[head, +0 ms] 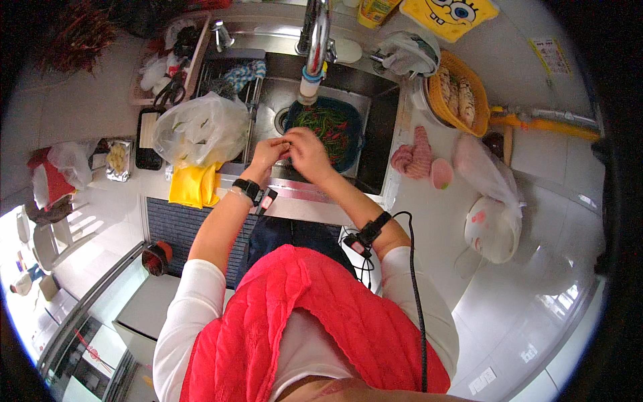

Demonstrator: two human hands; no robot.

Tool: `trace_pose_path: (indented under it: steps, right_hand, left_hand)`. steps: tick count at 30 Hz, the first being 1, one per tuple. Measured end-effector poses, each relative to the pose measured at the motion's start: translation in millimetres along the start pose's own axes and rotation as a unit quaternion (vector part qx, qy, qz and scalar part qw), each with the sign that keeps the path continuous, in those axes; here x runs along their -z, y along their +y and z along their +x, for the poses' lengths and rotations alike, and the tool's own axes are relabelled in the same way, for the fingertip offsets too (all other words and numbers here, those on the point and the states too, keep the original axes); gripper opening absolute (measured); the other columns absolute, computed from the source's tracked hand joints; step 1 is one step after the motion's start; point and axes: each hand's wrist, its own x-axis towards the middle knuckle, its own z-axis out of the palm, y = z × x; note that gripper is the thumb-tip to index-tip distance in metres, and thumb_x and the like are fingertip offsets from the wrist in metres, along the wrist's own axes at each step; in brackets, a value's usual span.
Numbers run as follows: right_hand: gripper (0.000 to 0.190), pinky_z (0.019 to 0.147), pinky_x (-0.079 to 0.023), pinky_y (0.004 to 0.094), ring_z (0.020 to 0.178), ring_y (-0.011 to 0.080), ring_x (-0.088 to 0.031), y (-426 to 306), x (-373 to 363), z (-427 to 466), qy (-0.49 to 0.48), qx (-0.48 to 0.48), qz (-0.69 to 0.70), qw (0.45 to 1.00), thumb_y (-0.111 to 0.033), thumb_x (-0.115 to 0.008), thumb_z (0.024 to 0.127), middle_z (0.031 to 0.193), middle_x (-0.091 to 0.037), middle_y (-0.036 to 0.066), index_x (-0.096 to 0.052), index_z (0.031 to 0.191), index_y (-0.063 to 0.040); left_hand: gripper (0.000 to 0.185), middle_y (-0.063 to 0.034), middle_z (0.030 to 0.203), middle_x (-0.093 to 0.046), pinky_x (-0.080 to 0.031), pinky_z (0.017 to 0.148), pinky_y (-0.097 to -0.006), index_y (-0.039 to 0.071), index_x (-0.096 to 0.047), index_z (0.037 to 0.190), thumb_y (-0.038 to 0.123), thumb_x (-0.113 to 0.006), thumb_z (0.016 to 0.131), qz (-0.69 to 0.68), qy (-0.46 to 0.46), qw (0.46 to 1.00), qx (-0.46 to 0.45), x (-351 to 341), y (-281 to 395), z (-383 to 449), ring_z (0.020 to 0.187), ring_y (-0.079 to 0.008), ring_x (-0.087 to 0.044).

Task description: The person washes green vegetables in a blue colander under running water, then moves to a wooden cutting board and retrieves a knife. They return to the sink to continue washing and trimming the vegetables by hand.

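My left hand (267, 155) and my right hand (307, 153) meet fingertip to fingertip over the near side of a steel sink (269, 108). Their fingers are pinched together; anything small between them is hidden or blurred. Just beyond my right hand, a dark blue basin (360, 143) sits in the sink, holding green and red chili peppers (326, 120). A chrome faucet (316, 45) with a white filter nozzle (308, 88) hangs above the basin's far edge. Left of my left hand, a translucent plastic bag (203, 128) lies with a few green bits in it.
A yellow cloth (193, 186) drapes over the counter's front edge. Scissors (172, 90) and a foil tray (125, 173) are at left. To the right are a pink cloth (419, 156), a yellow basket (482, 100) and a bagged white container (490, 228). A black cable (417, 281) runs along my right arm.
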Motion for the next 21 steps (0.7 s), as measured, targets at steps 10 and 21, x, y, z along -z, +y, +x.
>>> trace_pose_path:
  steps: [10, 21]
  right_hand:
    - [0.086, 0.103, -0.039, 0.0477, 0.130, 0.0392, -0.035, 178, 23, -31, -0.129, -0.415, -0.208, 0.876, -0.034, -0.075, 0.079, 0.148, -0.025, 0.018, -0.025, 0.144, -0.008]
    - [0.052, 0.070, -0.051, 0.0456, 0.084, 0.0416, -0.064, 223, -26, -32, -0.150, -0.434, -0.010, 0.888, -0.019, -0.053, 0.095, 0.103, -0.064, 0.022, -0.031, 0.139, -0.003]
  left_hand:
    - [0.067, -0.0188, 0.134, -0.050, -0.041, 0.100, -0.0422, 0.007, -0.046, 0.132, 0.023, -0.077, 0.076, 0.502, -0.019, 0.854, -0.137, -16, -49, 157, 0.121, -0.0314, -0.050]
    - [0.062, -0.0284, 0.113, -0.058, -0.049, 0.085, -0.0447, -0.006, -0.048, 0.122, 0.036, -0.070, 0.082, 0.441, -0.090, 0.893, -0.025, -44, -71, 187, 0.099, -0.0427, -0.060]
